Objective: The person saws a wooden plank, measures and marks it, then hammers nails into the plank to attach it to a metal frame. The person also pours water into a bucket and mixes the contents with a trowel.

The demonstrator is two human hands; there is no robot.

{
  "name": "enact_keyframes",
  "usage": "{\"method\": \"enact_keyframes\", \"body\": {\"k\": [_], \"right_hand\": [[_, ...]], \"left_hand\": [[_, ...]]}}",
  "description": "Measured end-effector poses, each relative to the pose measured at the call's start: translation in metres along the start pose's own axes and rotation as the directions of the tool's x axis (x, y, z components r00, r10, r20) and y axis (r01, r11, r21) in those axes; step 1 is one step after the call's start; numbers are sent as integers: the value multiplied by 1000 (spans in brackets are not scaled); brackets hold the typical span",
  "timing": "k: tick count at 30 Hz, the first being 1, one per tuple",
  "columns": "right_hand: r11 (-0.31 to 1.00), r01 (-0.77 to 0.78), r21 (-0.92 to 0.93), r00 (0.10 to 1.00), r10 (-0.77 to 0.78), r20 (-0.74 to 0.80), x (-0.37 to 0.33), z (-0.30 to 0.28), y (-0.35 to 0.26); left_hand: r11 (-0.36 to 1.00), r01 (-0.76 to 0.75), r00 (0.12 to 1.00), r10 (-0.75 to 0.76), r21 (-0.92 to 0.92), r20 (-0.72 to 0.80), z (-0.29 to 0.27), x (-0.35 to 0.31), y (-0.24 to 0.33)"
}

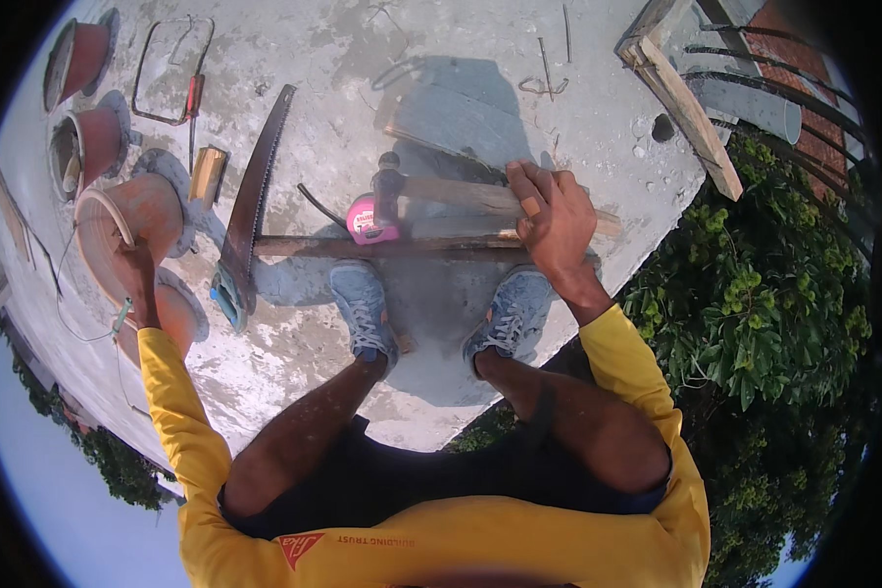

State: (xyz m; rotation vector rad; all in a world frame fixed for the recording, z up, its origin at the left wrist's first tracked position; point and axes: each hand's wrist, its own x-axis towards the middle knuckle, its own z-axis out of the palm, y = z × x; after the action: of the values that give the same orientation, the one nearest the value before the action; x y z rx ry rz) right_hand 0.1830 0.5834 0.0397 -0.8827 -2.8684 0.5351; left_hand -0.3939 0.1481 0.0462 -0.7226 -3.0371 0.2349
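My right hand, with a tan patch on one finger, is closed round the wooden handle of a hammer. The hammer's head looks blurred beside a pink tape measure. Below the hammer, a narrow wooden strip lies across the concrete in front of my shoes. Over on the left, my left hand is closed at the rim of a reddish-brown bucket; its fingertips are partly hidden. A handsaw with a blue handle lies between that bucket and the strip.
Another bucket sits by my left forearm, and two reddish pots stand farther off. A hacksaw-like wire frame, a red-handled screwdriver, a wood block and bent rods lie about. Beyond the slab's right edge are leafy branches.
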Motion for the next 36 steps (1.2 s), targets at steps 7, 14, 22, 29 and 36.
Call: {"method": "enact_keyframes", "body": {"k": [7, 14, 22, 29, 36], "right_hand": [[999, 36, -23, 992, -39, -122, 0, -2, 8], [637, -434, 638, 872, 474, 120, 15, -45, 40], [153, -473, 868, 762, 566, 316, 0, -49, 43], [143, -478, 867, 766, 550, 332, -19, -44, 37], [408, -236, 882, 943, 315, 107, -15, -48, 3]], "left_hand": [[991, -130, 988, 131, 14, -82, -58, 4, 34], [900, -389, 911, 346, -196, -223, -114, -21, 169], [694, -708, 684, 631, -128, -365, -74, -2, 313], [536, -844, 464, 723, -9, -512, -98, -35, 357], [-143, 871, 348, 854, -470, 386, -100, -124, 351]]}}
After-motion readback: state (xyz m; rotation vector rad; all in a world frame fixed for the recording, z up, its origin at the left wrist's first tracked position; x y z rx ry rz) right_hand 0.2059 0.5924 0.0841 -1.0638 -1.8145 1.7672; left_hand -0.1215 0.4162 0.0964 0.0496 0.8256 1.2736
